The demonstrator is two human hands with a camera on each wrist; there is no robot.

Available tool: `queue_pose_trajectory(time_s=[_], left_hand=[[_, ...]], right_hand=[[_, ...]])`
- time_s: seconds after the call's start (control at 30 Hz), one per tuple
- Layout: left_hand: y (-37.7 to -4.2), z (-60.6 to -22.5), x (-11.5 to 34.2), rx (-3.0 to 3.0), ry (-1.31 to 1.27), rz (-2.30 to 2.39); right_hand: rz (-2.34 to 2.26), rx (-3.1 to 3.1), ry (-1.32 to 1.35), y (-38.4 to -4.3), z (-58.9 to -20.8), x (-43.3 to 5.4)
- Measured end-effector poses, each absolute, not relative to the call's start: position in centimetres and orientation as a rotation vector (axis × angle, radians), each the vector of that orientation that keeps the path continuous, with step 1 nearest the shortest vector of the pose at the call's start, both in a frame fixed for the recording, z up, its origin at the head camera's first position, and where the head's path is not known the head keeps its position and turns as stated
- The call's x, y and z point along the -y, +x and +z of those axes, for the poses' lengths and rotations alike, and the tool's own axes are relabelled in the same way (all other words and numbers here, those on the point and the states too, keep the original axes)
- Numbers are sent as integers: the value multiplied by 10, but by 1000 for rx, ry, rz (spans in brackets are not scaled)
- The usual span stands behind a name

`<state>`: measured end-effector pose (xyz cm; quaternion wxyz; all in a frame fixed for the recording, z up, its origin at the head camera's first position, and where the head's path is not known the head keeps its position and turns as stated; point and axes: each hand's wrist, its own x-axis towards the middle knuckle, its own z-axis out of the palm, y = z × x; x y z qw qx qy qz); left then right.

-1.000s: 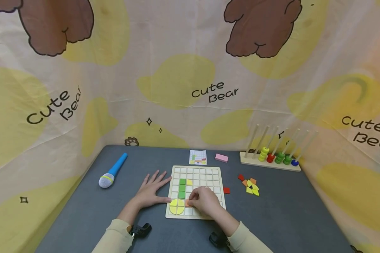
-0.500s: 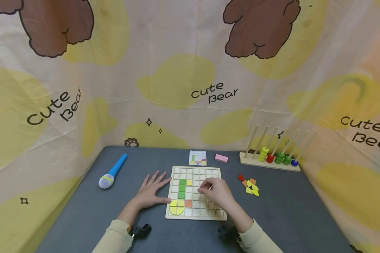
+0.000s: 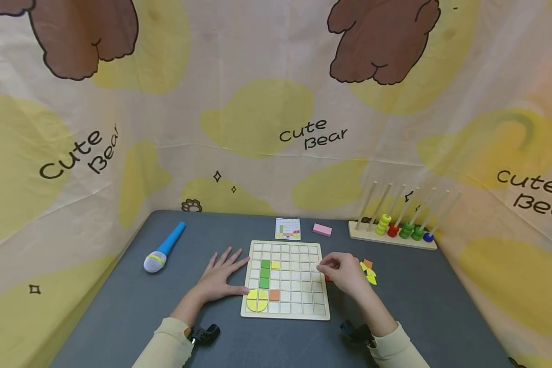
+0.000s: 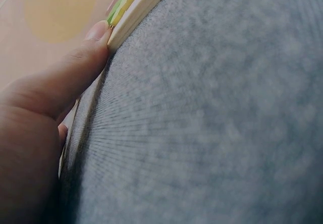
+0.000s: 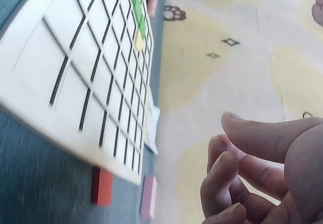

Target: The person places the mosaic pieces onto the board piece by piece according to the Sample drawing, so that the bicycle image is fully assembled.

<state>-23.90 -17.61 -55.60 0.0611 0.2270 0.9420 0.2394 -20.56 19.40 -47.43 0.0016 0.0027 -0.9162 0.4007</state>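
Note:
My left hand (image 3: 217,281) rests with spread fingers at the left side of a pale wooden grid board (image 3: 285,317); in the left wrist view its thumb (image 4: 83,57) touches the board's edge. On the board lie green tiles (image 3: 264,273), a yellow tile (image 3: 275,265), a yellow circle of several pieces (image 3: 257,300) and an orange square tile (image 3: 274,295). Over the board's right edge hovers my right hand (image 3: 345,273), fingers loosely bent. The right wrist view shows nothing between its thumb and fingertips. Below it, a red block (image 5: 102,186) lies beside the board, partly hidden in the head view.
Loose yellow and orange pieces (image 3: 370,276) lie right of the board, partly behind my right hand. Behind the board are a pattern card (image 3: 288,229) and a pink block (image 3: 322,230). A peg stand with rings (image 3: 391,237) is back right, a blue toy microphone (image 3: 165,247) left.
My right hand has left the orange tile, which stays on the board, and has moved right to the board's right edge. The left hand has not moved.

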Motion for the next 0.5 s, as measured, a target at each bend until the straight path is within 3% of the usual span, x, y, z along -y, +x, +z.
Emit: queue_pose_trajectory(time_s=[0.5], left_hand=[[-240,-559,177,-2856,667,697]], right_hand=[[1168,2899,-149,-201,-496,-250]])
